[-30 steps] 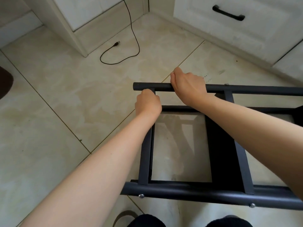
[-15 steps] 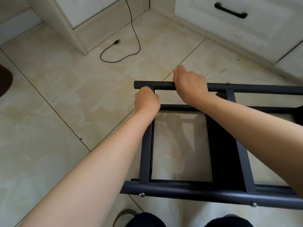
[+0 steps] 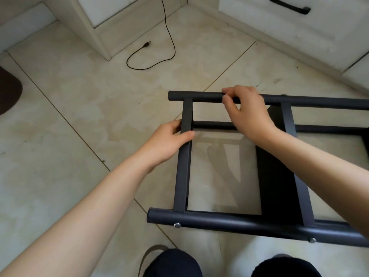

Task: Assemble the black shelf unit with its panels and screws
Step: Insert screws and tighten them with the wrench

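Note:
The black shelf unit (image 3: 182, 176) lies on its side on the tiled floor, with round tubes at the far and near edges joined by flat crossbars. My left hand (image 3: 169, 140) grips the left flat crossbar (image 3: 185, 120) near its far end, thumb on top. My right hand (image 3: 245, 110) holds the far round tube (image 3: 199, 96), fingers curled over it. A black shelf panel (image 3: 277, 176) stands inside the frame under my right forearm. Two silver screw heads (image 3: 177, 225) show on the near tube (image 3: 229, 222).
A black USB cable (image 3: 169, 47) loops on the floor at the back. White cabinets (image 3: 299, 27) with a black handle (image 3: 289, 6) line the far right, and a white post (image 3: 95, 37) stands at the far left. A dark mat (image 3: 9, 92) lies at the left edge. My knees (image 3: 173, 264) are below.
My left hand slid down from the tube joint to grip the flat crossbar lower. My right hand loosened and shifted slightly right on the far tube. The view tilted nearer.

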`<state>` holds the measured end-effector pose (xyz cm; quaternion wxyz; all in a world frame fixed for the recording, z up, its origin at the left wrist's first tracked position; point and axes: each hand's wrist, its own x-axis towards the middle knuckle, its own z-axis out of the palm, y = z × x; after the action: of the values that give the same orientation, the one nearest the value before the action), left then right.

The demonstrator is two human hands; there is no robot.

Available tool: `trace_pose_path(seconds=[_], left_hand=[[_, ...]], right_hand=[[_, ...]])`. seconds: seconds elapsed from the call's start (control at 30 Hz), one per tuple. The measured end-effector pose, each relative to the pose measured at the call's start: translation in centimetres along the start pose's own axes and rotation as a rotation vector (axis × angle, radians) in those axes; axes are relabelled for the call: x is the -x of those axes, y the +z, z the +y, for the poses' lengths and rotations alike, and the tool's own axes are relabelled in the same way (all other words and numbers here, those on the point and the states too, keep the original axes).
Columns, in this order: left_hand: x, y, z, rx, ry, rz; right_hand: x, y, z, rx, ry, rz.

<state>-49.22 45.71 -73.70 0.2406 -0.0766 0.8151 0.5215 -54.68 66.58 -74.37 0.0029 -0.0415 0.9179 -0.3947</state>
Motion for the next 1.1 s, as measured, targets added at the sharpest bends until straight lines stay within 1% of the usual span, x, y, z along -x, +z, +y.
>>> trace_pose_path(seconds=[0.1,0.17,0.23,0.33,0.43,0.5,0.6,0.77,0.83,0.9,1.0,1.1], left_hand=[[3.0,0.1,-1.5,-0.035,0.057,-0.086],[4.9,0.2,-2.4,-0.032,0.07,-0.151],[6.8,0.0,-3.2,-0.005,0.066,-0.213],[9.3,-0.8,-4.1,0.006,-0.003,-0.285],[11.1,-1.4,-4.5,-0.094,-0.051,-0.371],[11.7,-1.1,-4.5,-0.223,0.01,-0.362],[11.9,-0.5,-4.4,-0.348,0.136,-0.263],[12.1,-0.4,-5.8,-0.359,0.155,-0.215],[12.0,-0.3,-6.4,-0.307,0.167,-0.218],[11.6,-0.4,-6.9,-0.224,0.223,-0.223],[10.9,-0.5,-7.4,-0.249,0.336,-0.221],[10.6,-0.5,-7.8,-0.228,0.372,-0.227]], right_hand=[[2.8,0.2,-0.6,0.025,-0.05,-0.036],[4.6,0.7,-0.9,0.037,-0.069,-0.105],[6.3,1.1,-1.2,0.0,-0.052,-0.207],[8.5,1.5,-1.4,-0.047,0.006,-0.391],[10.2,2.1,-1.4,-0.037,0.068,-0.507],[11.0,2.4,-1.4,-0.103,0.137,-0.609],[11.8,2.9,-1.5,-0.317,0.273,-0.748],[12.4,3.2,-1.0,-0.493,0.444,-0.848],[12.6,3.2,-0.7,-0.546,0.476,-0.886],[12.3,3.2,-0.4,-0.606,0.506,-0.9],[11.8,3.2,0.1,-0.7,0.573,-0.934],[11.5,3.5,0.3,-0.76,0.621,-0.977]])
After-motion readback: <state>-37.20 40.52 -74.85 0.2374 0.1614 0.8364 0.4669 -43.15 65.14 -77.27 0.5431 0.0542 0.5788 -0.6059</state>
